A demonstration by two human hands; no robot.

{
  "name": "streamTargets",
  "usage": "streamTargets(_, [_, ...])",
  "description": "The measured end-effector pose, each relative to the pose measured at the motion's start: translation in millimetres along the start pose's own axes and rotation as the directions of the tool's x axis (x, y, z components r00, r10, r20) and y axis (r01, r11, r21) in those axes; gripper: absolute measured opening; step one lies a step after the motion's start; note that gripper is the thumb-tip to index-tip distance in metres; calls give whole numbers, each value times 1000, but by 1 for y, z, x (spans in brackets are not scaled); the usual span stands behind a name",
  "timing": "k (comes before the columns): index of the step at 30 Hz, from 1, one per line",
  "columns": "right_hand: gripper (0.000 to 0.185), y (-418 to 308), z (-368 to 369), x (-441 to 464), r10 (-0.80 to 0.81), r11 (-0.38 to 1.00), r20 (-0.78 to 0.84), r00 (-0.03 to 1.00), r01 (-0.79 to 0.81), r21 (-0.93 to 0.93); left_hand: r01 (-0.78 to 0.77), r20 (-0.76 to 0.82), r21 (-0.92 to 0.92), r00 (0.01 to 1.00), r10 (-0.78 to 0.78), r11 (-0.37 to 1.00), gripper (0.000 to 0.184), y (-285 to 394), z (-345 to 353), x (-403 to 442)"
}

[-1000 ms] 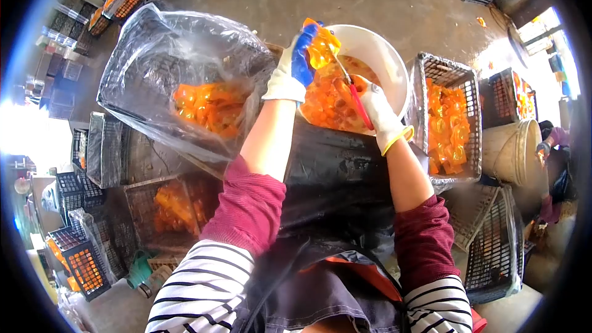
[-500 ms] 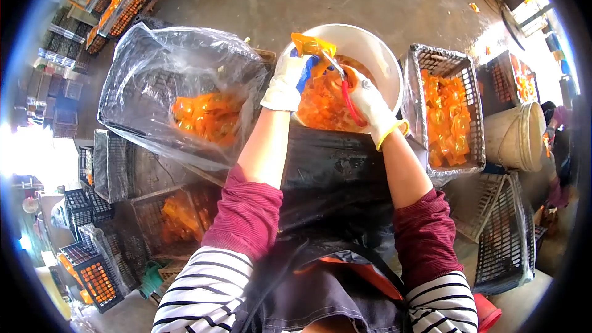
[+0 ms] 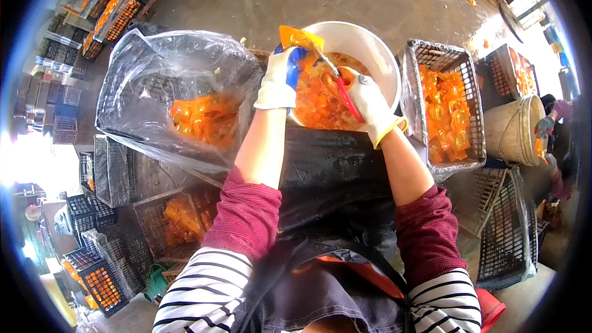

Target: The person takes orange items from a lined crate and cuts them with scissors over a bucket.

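Note:
My left hand (image 3: 279,78), in a white and blue glove, grips an orange plastic pouch (image 3: 301,38) above the left side of a white bucket (image 3: 376,49). In my right hand (image 3: 365,95), also gloved, is a pair of red-handled scissors (image 3: 345,95). Their blades point up and left, at the lower edge of the pouch; whether they touch it I cannot tell. Below both hands, the bucket holds orange pieces in liquid (image 3: 320,102). My fingers partly hide the pouch's lower end.
At left stands a crate lined with clear plastic (image 3: 132,55), with orange pouches (image 3: 206,114) inside. To the right, a black crate (image 3: 475,105) holds more pouches (image 3: 444,117). Beyond it are a cream bucket (image 3: 515,129) and another person's gloved hand (image 3: 545,126).
My left hand has shifted slightly left and down, and the pouch has swung further left. The scissors' red handles look closer together. My right hand stays nearly in place.

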State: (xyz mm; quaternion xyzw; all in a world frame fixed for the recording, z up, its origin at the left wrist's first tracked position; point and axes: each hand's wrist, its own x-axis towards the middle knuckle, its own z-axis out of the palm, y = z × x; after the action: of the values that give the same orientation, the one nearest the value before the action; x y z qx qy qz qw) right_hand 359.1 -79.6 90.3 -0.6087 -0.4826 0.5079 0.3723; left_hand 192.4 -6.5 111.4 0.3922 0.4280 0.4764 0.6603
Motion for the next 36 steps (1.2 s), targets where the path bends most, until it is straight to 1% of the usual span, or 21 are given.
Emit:
streamTargets(2, [32, -8, -1, 0, 16, 999, 1, 1000, -16, 48, 40, -16, -180, 999, -44, 983, 30, 3, 4, -1])
streamTargets(3, [31, -5, 0, 4, 4, 1000, -22, 1000, -4, -16, 67, -30, -100, 997, -70, 993, 34, 3, 4, 3])
streamTargets(5, [31, 6, 4, 11, -21, 990, -67, 998, 11, -142, -20, -3, 195, 1000, 21, 981, 36, 5, 1, 0])
streamTargets(8, [32, -7, 8, 5, -61, 965, -151, 987, 20, -260, -37, 11, 256, 999, 35, 966, 39, 5, 4, -2])
streamTargets(10, [34, 10, 3, 15, -4, 996, -33, 999, 1, -91, -72, 19, 243, 997, 69, 967, 39, 1, 4, 1])
streamTargets(11, [34, 17, 0, 19, 16, 1000, 28, 999, -16, -6, -81, 4, 297, 996, 84, 951, 39, 3, 5, 0])
streamTargets(13, [34, 9, -1, 12, 9, 1000, 18, 1000, -9, -16, -99, -23, 403, 993, 118, 910, 38, 10, 7, -4])
streamTargets(14, [34, 6, -1, 10, 6, 1000, 13, 1000, -6, -20, -82, -23, 343, 995, 96, 936, 37, 9, 7, -3])
streamTargets(16, [33, 11, 2, 13, -84, 984, -68, 994, 72, -166, -46, -20, 219, 998, 52, 975, 36, 2, 5, 2])
streamTargets(17, [33, 13, 4, 14, -132, 965, -103, 986, 104, -240, -53, -2, 305, 998, 57, 951, 35, -4, 1, 7])
streamTargets(19, [32, -6, 2, 7, -135, 944, -80, 988, 104, -312, -69, 34, 469, 998, 60, 880, 34, -17, -7, 17])
streamTargets(20, [32, -12, 0, 5, -135, 932, -70, 988, 103, -347, -96, 25, 454, 995, 95, 886, 34, -22, -9, 18])
streamTargets(22, [31, -3, -3, 6, -68, 975, -55, 996, 55, -213, -154, 10, 420, 986, 165, 894, 33, -24, -9, 19])
streamTargets(23, [31, 0, -4, 7, -37, 989, -43, 998, 30, -145, -149, 8, 417, 987, 161, 897, 33, -24, -9, 19])
streamTargets(26, [31, -15, -1, -2, 3, 996, -45, 999, -7, -91, -127, -5, 411, 990, 141, 903, 32, -21, -11, 18])
streamTargets(29, [32, -9, 3, 3, -131, 916, -147, 980, 63, -397, -35, -1, 573, 999, 43, 819, 34, -1, -2, 8])
streamTargets(32, [34, -9, -4, 4, -67, 917, -85, 994, 28, -397, -37, -34, 642, 997, 76, 766, 35, -8, -5, 12])
streamTargets(33, [32, -8, -4, 6, -4, 977, -76, 997, -13, -212, -64, 26, 445, 998, 58, 893, 34, -11, -5, 14])
streamTargets(34, [31, -6, -3, 8, 57, 998, -53, 997, -58, -18, -71, 85, 225, 995, 53, 972, 34, -12, -5, 16])
streamTargets(35, [29, -3, -1, 10, 111, 979, -19, 994, -106, 175, -61, 144, -7, 988, 61, 998, 34, -13, -6, 17])
streamTargets(36, [30, -1, -2, 12, 117, 965, 6, 993, -115, 237, 46, 144, -51, 989, -38, 998, 36, -8, -3, 13])
